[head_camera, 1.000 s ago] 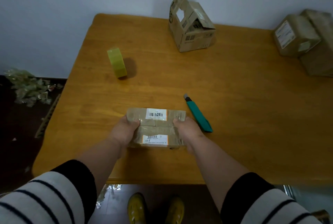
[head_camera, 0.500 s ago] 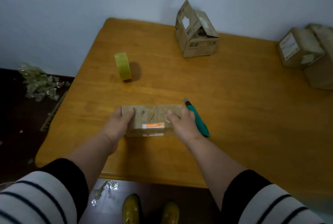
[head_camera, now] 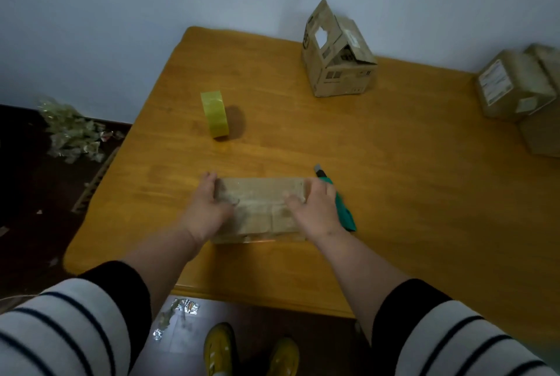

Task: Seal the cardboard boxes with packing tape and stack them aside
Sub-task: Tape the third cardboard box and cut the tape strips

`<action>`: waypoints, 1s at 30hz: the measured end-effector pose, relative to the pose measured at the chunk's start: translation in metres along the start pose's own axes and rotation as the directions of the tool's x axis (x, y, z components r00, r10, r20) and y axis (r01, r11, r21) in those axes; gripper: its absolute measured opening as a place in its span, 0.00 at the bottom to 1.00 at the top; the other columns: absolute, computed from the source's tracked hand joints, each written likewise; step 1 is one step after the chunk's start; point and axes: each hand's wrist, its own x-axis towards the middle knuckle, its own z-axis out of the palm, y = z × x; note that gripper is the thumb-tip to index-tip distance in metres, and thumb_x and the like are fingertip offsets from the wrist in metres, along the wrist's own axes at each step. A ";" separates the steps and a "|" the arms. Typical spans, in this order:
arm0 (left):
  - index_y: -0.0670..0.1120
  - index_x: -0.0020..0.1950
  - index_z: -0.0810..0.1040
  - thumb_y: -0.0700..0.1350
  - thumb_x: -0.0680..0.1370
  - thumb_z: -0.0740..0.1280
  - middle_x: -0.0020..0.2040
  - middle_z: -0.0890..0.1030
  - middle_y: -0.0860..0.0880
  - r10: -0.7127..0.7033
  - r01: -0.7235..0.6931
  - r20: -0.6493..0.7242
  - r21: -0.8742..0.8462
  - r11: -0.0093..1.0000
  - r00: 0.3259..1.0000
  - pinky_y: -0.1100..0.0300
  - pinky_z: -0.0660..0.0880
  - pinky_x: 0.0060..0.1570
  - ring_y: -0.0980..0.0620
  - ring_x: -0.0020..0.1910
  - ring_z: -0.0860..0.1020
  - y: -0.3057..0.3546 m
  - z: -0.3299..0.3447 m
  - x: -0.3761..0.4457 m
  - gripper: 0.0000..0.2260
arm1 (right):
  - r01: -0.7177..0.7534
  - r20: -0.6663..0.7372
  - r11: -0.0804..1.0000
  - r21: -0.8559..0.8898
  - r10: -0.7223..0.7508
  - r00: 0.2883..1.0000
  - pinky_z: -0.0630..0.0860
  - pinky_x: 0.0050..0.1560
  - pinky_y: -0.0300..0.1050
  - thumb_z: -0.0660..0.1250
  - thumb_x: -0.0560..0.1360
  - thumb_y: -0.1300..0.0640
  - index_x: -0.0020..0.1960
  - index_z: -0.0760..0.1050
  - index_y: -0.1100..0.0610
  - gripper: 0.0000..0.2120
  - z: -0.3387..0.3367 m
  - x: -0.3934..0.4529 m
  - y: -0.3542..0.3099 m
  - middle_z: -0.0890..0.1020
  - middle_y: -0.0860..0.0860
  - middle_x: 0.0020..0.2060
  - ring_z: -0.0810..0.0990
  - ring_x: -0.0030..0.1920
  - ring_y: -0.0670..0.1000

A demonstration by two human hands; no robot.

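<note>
Box (head_camera: 260, 209) under inspection lies flat on the bench (head_camera: 394, 194), close to its near edge, held at both ends. The left hand (head_camera: 209, 209) grasps the left end, fingers curled over the far corner and thumb across the top face. The right hand (head_camera: 315, 209) grasps the right end in the same manner. Both grips are closed on the box; neither is slack.

Landmark for all positions: this box. The utility knife (head_camera: 338, 203) lies immediately right of it, partly under the right hand and touching or nearly touching it; whether the blade is extended cannot be told. The tape roll (head_camera: 214, 113) stands on edge beyond the box, slightly left, well apart. An open box (head_camera: 338, 54) with raised flaps sits far beyond and right. The stacked boxes (head_camera: 515, 88) occupy the far right edge.

Hazards noted:
- The knife sits against the right hand; sliding or lifting the box rightward could drag the hand across it or sweep it off the bench.
- The box lies near the front edge; a pull toward the person could tip it onto the floor.
- The tape roll, upright on its rim, could roll away if the bench is jolted.
- Tape on the top face appears wrinkled; the seal may lift when stacked.
</note>
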 end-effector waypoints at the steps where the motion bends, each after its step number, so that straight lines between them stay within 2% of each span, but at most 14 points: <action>1: 0.50 0.79 0.55 0.43 0.77 0.71 0.76 0.62 0.49 -0.012 0.012 -0.020 -0.012 1.000 1.000 0.45 0.68 0.69 0.45 0.70 0.67 -0.006 0.003 -0.003 0.35 | -0.037 0.045 0.996 -0.082 0.041 0.998 0.65 0.69 0.52 0.62 0.76 0.36 0.78 0.54 0.53 0.38 0.008 -0.002 0.005 0.59 0.51 0.74 0.62 0.72 0.57; 2: 0.49 0.77 0.57 0.45 0.76 0.72 0.72 0.68 0.47 -0.024 0.022 -0.034 -0.056 0.998 0.999 0.44 0.70 0.67 0.44 0.67 0.71 -0.010 0.008 -0.005 0.34 | -0.081 0.085 0.993 -0.088 0.088 0.993 0.61 0.73 0.54 0.62 0.75 0.33 0.80 0.46 0.52 0.44 0.014 -0.004 0.008 0.55 0.51 0.77 0.57 0.76 0.57; 4: 0.47 0.71 0.65 0.49 0.77 0.71 0.64 0.75 0.45 -0.047 0.042 -0.047 -0.102 0.994 0.998 0.45 0.74 0.62 0.44 0.60 0.76 -0.014 0.018 -0.005 0.26 | -0.146 0.105 0.989 0.009 0.144 0.984 0.64 0.72 0.55 0.64 0.73 0.32 0.80 0.42 0.50 0.48 0.023 -0.005 0.009 0.59 0.53 0.77 0.62 0.75 0.58; 6: 0.48 0.68 0.69 0.49 0.78 0.70 0.59 0.78 0.47 -0.075 0.064 -0.101 -0.105 0.992 0.992 0.51 0.75 0.55 0.45 0.56 0.77 -0.016 0.025 -0.002 0.20 | -0.120 0.056 0.987 0.103 0.115 0.992 0.72 0.65 0.53 0.69 0.72 0.36 0.77 0.53 0.49 0.42 0.031 -0.006 0.010 0.71 0.53 0.69 0.73 0.66 0.57; 8: 0.48 0.67 0.71 0.48 0.79 0.69 0.57 0.79 0.47 -0.102 0.083 -0.140 -0.137 0.987 0.985 0.55 0.73 0.47 0.46 0.55 0.77 -0.017 0.029 0.004 0.18 | -0.103 0.012 0.983 0.153 0.103 0.995 0.76 0.56 0.50 0.71 0.72 0.40 0.68 0.61 0.48 0.31 0.032 -0.004 0.010 0.76 0.50 0.60 0.77 0.58 0.54; 12: 0.46 0.67 0.71 0.51 0.74 0.74 0.58 0.78 0.48 -0.174 0.164 -0.159 -0.073 0.984 0.972 0.52 0.74 0.50 0.46 0.55 0.77 -0.014 0.029 0.014 0.25 | -0.200 0.099 0.974 0.105 0.190 0.977 0.73 0.48 0.48 0.72 0.71 0.40 0.67 0.61 0.51 0.33 0.022 0.007 -0.001 0.76 0.49 0.56 0.74 0.51 0.51; 14: 0.46 0.62 0.69 0.56 0.66 0.80 0.54 0.77 0.49 -0.202 0.201 -0.198 -0.023 0.979 0.959 0.53 0.73 0.49 0.47 0.52 0.76 -0.012 0.031 0.015 0.32 | -0.272 0.070 0.960 0.073 0.267 0.961 0.71 0.45 0.48 0.74 0.66 0.35 0.67 0.60 0.52 0.40 0.022 0.009 -0.009 0.73 0.48 0.51 0.74 0.51 0.52; 16: 0.47 0.58 0.67 0.56 0.63 0.81 0.52 0.76 0.49 -0.203 0.205 -0.243 -0.019 0.979 0.948 0.52 0.74 0.49 0.46 0.51 0.76 -0.012 0.035 0.014 0.33 | -0.266 0.019 0.963 0.031 0.266 0.964 0.70 0.43 0.48 0.74 0.62 0.32 0.66 0.60 0.51 0.43 0.027 0.007 -0.012 0.73 0.48 0.50 0.77 0.53 0.54; 20: 0.49 0.56 0.70 0.53 0.68 0.79 0.50 0.78 0.49 -0.239 0.201 -0.254 -0.167 0.965 0.937 0.53 0.75 0.44 0.49 0.46 0.77 -0.017 0.037 0.016 0.25 | -0.195 0.005 0.981 -0.020 0.195 0.981 0.71 0.41 0.46 0.69 0.70 0.33 0.66 0.63 0.52 0.35 0.024 0.007 -0.005 0.77 0.48 0.51 0.77 0.50 0.54; 22: 0.49 0.57 0.71 0.52 0.74 0.74 0.49 0.78 0.50 -0.255 0.201 -0.261 -0.215 0.956 0.931 0.57 0.72 0.37 0.52 0.42 0.76 -0.019 0.035 0.015 0.17 | -0.179 0.008 0.984 0.007 0.179 0.984 0.74 0.47 0.47 0.65 0.75 0.36 0.69 0.64 0.53 0.30 0.018 0.009 -0.001 0.78 0.51 0.58 0.78 0.56 0.56; 24: 0.47 0.60 0.73 0.52 0.79 0.67 0.46 0.76 0.52 -0.242 0.189 -0.289 -0.198 0.962 0.926 0.58 0.69 0.34 0.53 0.40 0.74 -0.020 0.033 0.012 0.13 | -0.180 -0.024 0.983 0.044 0.181 0.983 0.76 0.51 0.50 0.58 0.80 0.40 0.68 0.66 0.55 0.24 0.019 0.010 0.003 0.79 0.54 0.57 0.79 0.53 0.56; 27: 0.45 0.64 0.73 0.58 0.83 0.55 0.49 0.76 0.48 -0.215 0.189 -0.303 -0.112 0.975 0.928 0.53 0.74 0.45 0.45 0.47 0.76 -0.020 0.035 0.012 0.20 | -0.198 -0.098 0.979 0.045 0.201 0.975 0.69 0.34 0.47 0.49 0.81 0.36 0.66 0.66 0.56 0.26 0.027 0.008 0.002 0.76 0.50 0.42 0.74 0.39 0.51; 29: 0.44 0.64 0.74 0.60 0.83 0.50 0.56 0.77 0.42 -0.203 0.203 -0.323 -0.033 0.979 0.924 0.46 0.74 0.55 0.39 0.55 0.76 -0.021 0.035 0.012 0.24 | -0.169 -0.127 0.986 -0.012 0.166 0.978 0.63 0.29 0.44 0.51 0.80 0.35 0.65 0.65 0.54 0.25 0.031 0.006 0.002 0.72 0.46 0.36 0.70 0.33 0.47; 30: 0.43 0.64 0.74 0.59 0.83 0.49 0.58 0.77 0.41 -0.200 0.208 -0.330 -0.012 0.978 0.923 0.46 0.74 0.55 0.38 0.56 0.75 -0.022 0.034 0.013 0.25 | -0.156 -0.131 0.987 -0.033 0.151 0.980 0.63 0.29 0.45 0.51 0.81 0.36 0.63 0.65 0.53 0.23 0.031 0.005 0.004 0.72 0.47 0.36 0.70 0.33 0.47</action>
